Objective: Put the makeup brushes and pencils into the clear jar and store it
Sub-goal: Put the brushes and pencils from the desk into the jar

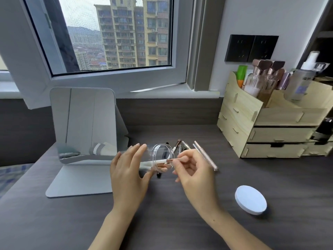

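Roughly midway, I'd judge. My left hand, fingers curled loosely around its wall, tips the clear jar on its side near the middle of the table. A few brushes already lie inside. My right hand pinches a white-handled brush going through the mouth. More brushes and pencils wait on the table just behind the jar. The white lid lies well apart, toward the right edge. Capping and storing, perhaps in the wooden organizer at the back right corner, remain.
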### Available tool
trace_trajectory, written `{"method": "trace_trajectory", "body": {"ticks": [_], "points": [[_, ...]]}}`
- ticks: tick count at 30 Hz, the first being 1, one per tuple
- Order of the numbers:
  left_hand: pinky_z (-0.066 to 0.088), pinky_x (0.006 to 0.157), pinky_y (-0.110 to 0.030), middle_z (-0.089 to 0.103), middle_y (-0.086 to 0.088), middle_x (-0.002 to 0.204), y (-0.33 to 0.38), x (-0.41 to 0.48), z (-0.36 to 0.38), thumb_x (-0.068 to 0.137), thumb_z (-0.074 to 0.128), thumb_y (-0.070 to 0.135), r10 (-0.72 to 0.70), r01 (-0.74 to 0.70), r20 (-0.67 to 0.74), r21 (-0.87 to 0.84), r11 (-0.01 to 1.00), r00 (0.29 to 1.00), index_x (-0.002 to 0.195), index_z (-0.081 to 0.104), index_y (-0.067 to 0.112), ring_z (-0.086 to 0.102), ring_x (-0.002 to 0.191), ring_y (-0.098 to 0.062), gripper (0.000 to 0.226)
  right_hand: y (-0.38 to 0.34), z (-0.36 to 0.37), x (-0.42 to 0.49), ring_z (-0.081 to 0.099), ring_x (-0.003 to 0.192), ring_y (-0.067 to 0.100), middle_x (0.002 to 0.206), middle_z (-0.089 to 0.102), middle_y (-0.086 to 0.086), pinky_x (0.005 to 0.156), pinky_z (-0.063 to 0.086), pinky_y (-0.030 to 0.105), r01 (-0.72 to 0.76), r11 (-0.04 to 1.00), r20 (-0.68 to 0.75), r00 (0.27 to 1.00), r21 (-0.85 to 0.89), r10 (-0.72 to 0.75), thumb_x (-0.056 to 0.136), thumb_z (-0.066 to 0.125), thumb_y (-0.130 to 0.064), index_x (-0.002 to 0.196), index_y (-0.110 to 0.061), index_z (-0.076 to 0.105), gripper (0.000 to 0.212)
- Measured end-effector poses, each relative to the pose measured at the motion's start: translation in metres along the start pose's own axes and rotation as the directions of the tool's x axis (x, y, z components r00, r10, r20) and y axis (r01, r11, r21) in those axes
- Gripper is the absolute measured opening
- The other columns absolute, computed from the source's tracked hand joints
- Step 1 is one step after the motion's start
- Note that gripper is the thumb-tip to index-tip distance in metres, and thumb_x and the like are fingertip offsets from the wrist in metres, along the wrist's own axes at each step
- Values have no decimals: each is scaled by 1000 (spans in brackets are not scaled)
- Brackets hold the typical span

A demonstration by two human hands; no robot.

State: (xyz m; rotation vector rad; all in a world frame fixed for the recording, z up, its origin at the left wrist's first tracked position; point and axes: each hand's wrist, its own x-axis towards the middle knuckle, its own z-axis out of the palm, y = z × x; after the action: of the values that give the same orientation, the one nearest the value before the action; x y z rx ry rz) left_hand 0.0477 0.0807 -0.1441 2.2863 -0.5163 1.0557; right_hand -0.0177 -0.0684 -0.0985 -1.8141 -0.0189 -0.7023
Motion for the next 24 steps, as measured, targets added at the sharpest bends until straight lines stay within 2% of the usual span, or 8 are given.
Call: {"method": "trace_trajectory", "body": {"ticks": [1, 4, 6, 8, 10, 12, 18, 24], "points": [[38, 99, -48, 63, -7, 123, -1, -1, 0, 57, 88, 20, 4, -4, 2, 10, 1000, 1000, 124, 47, 21, 48, 118, -16, 78, 4, 1, 0, 59, 58, 6, 70, 62, -9, 56, 48, 18, 104, 985, 37, 994, -138, -99, 83, 67, -17, 79, -18, 67, 5], [34, 102, -47, 62, -7, 124, -3, -2, 1, 58, 88, 20, 9, -9, 1, 55, 998, 1000, 124, 47, 22, 49, 117, -18, 78, 13, -2, 4, 57, 75, 11, 84, 65, -6, 65, 45, 21, 371, 795, 258, 926, -480, -276, 89, 47, -42, 95, -24, 74, 33], [38, 100, -50, 63, -7, 122, -5, 0, 0, 57, 88, 20, -21, 22, -26, 67, 998, 999, 123, 49, 21, 55, 114, -22, 77, 13, -5, 12, 58, 80, 19, 83, 67, -3, 71, 48, 31, 252, 882, 250, 955, -397, -161, 91, 37, -46, 96, -21, 73, 44], [41, 96, -52, 64, -7, 120, -5, 2, -1, 58, 88, 22, -45, 49, -57, 72, 996, 997, 121, 50, 20, 58, 110, -24, 74, 21, -4, 29, 58, 70, 28, 69, 67, 4, 75, 48, 41, 88, 920, 93, 994, -382, -57, 90, 43, -37, 81, -9, 72, 41], [40, 97, -50, 64, -7, 120, -6, 3, -2, 59, 87, 23, -67, 73, -77, 68, 995, 995, 121, 50, 19, 58, 110, -25, 72, 36, 2, 53, 58, 69, 33, 64, 67, 10, 81, 47, 40, -37, 847, 11, 999, -531, 50, 88, 53, -22, 72, -5, 71, 30], [39, 98, -49, 64, -6, 120, -7, 3, -2, 59, 87, 23, -89, 94, -83, 65, 993, 993, 120, 52, 18, 57, 110, -24, 71, 45, 13, 74, 60, 77, 33, 70, 68, 12, 78, 46, 32, -89, 730, 59, 983, -678, 174, 86, 56, -24, 66, -9, 69, 28], [38, 99, -49, 63, -6, 121, -6, 3, -1, 58, 87, 21, -87, 90, -77, 36, 995, 993, 121, 52, 19, 54, 111, -21, 72, 57, 48, 117, 63, 107, 26, 112, 69, 5, 73, 43, 25, -104, 417, 80, 912, -903, 402, 87, 59, -33, 103, -15, 66, 26], [42, 95, -53, 63, -6, 122, -2, 4, -3, 58, 87, 18, -38, 37, -63, -11, 999, 997, 123, 48, 20, 52, 114, -19, 76, 61, 61, 131, 60, 114, 25, 124, 63, 5, 81, 48, 28, -223, 404, 45, 829, -887, 557, 86, 54, -13, 116, -13, 62, 31]]}}
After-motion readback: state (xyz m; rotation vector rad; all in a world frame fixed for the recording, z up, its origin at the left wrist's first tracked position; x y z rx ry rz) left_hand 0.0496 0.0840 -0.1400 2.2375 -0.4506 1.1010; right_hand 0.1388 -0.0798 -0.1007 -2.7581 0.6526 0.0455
